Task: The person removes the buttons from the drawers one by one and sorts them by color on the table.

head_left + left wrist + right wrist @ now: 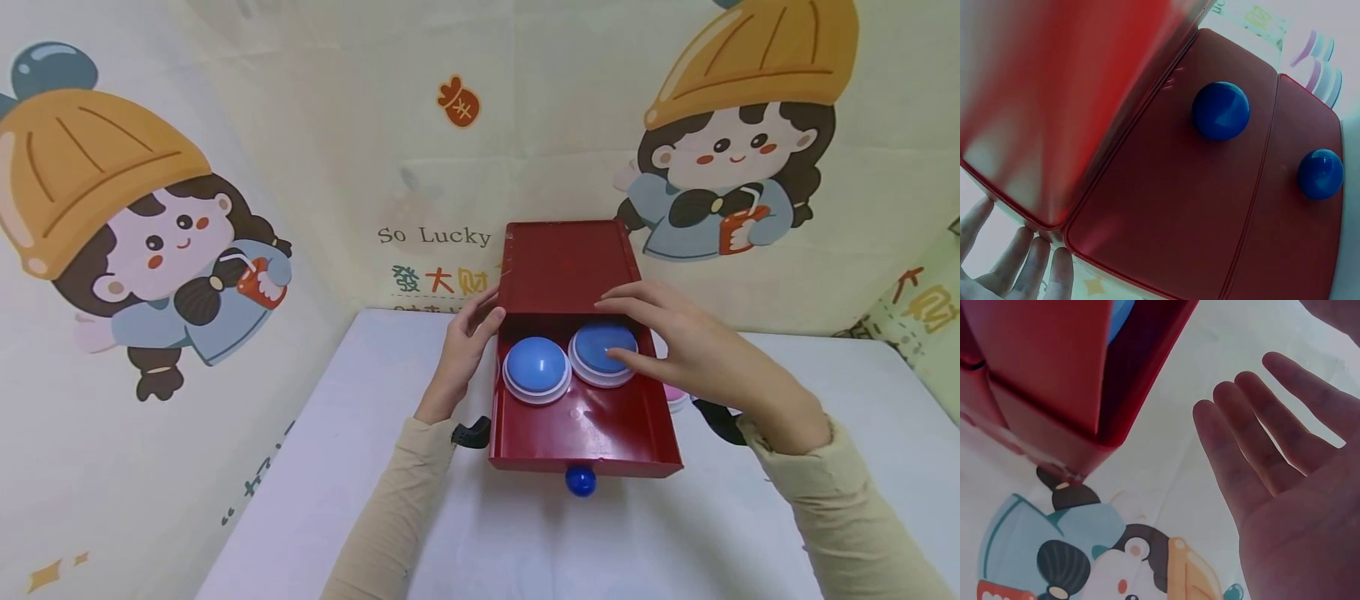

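While the left hand [465, 352] rests against the red box [570, 267], the right hand [686, 346] is positioned over its open drawer [588, 427].
Left fingers are extended, tips at the box edge; right fingers and thumb stand apart. One blue button [598, 343] sits in the drawer below the right hand; whether the thumb touches it cannot be determined. Another blue dome [536, 367] sits beside it, nearer the left hand. A blue knob [581, 481] projects from the drawer front, nearer the wearer than both hands.
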The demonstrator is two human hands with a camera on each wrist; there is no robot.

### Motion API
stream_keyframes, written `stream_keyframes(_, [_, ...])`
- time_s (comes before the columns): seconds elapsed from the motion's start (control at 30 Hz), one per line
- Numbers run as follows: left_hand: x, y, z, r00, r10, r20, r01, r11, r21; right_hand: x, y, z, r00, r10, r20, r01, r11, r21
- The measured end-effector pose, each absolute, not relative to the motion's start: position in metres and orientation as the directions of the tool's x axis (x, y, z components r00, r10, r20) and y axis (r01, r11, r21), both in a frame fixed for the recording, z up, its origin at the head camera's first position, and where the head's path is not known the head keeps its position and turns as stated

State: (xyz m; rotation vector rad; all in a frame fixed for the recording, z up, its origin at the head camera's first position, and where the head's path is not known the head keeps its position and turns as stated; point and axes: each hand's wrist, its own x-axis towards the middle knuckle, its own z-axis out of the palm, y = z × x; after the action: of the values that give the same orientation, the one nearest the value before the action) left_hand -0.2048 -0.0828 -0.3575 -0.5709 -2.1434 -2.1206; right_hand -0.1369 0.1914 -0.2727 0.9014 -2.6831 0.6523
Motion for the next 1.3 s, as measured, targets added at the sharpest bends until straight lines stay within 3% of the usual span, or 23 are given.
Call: stream_keyframes(1.3, [-0.206, -0.083, -0.359, -0.928, 0.212, 0.305, 0.307, -0.023, 0.951, -0.140, 0.154, -0.273, -0.754, -0.631, 0.182, -0.646, 0.660, -0.384])
